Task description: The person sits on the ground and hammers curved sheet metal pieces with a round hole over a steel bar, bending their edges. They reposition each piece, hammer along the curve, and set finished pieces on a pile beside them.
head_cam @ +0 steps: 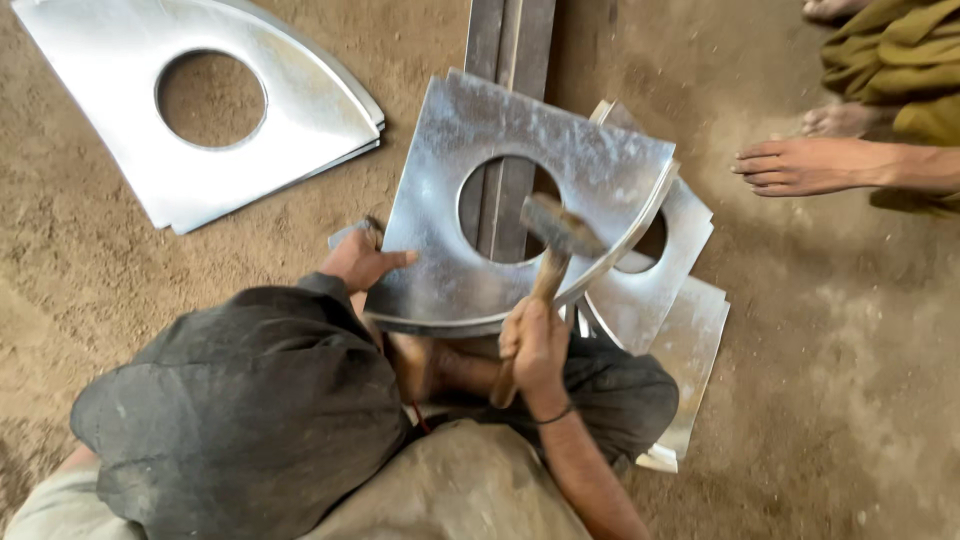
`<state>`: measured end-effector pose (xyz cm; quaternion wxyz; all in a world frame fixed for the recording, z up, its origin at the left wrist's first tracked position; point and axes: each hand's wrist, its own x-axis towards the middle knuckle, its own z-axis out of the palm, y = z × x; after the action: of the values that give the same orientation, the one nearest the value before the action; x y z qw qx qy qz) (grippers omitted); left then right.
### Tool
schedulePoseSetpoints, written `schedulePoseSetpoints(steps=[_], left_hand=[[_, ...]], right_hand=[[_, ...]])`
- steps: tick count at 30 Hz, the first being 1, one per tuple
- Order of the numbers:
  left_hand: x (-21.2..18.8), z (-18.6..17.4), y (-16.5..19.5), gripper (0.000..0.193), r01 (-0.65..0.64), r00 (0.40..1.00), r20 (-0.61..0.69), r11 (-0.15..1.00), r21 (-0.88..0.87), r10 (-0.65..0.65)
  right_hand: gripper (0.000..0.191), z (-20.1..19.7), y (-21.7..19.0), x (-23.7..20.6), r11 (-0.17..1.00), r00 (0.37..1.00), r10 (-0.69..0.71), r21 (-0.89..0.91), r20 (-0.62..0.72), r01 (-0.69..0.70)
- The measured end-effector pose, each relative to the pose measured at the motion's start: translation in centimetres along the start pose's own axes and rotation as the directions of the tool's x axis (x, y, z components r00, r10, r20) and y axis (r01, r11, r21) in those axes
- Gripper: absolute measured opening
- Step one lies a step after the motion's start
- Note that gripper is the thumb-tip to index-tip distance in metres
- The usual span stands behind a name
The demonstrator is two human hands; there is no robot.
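We see the left hand (362,262) gripping a holed metal sheet (520,200) over a steel bar (510,40), the right hand (535,345) clutching a hammer (560,232) at its near curved edge, a stack of sheets (680,300) lying beneath.

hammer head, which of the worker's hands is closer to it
Right. The right hand grips the wooden handle just below the hammer head. The left hand holds the metal sheet at its left edge, farther away.
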<state>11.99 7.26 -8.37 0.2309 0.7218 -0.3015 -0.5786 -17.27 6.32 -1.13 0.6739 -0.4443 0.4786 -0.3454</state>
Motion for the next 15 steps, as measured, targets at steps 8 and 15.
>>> schedulePoseSetpoints(steps=[8,15], left_hand=[[-0.2,0.7,-0.3,0.052,0.093,0.995,0.033,0.992,-0.087,-0.09],[-0.3,0.4,1.0,0.054,-0.03,0.998,0.05,0.996,0.085,0.026]], right_hand=[[0.04,-0.4,0.5,0.4,0.983,0.984,0.177,-0.047,0.0,-0.177],[0.035,1.0,1.2,1.2,0.859,0.867,0.496,-0.123,-0.041,-0.497]])
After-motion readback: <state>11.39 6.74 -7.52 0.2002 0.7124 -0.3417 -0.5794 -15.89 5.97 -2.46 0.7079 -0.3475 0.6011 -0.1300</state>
